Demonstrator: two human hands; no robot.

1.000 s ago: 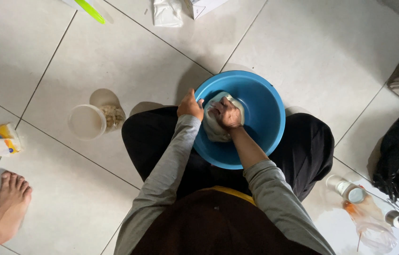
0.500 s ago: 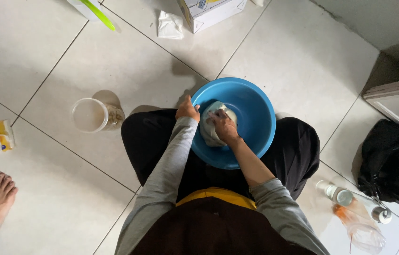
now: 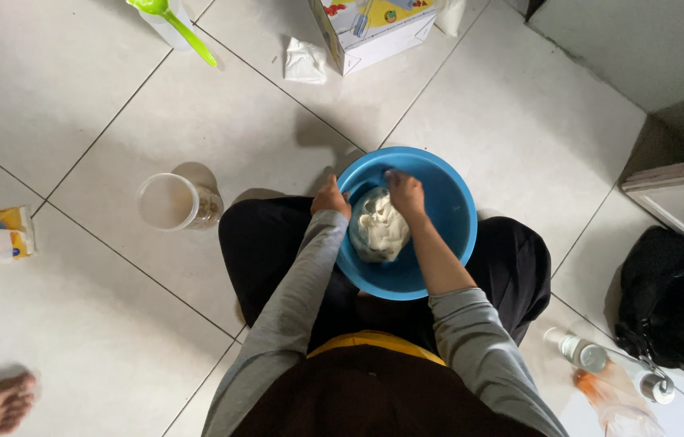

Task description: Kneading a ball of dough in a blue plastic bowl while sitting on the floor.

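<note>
Since the earlier frame, the right hand (image 3: 405,193) has shifted from the dough's middle to its far edge. From the head view I note the left hand (image 3: 330,198) curled over the rim of the blue bowl (image 3: 447,243), steadying it. Right fingers press the dough (image 3: 377,231), closed around nothing. I judge kneading partway done: dough gathered, surface ragged.

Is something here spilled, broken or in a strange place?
Nothing looks spilled or broken. The pale dough stays inside the blue bowl; the left hand grips its rim and the right hand presses the dough. A crumpled white bag lies loose on the tiled floor.
</note>
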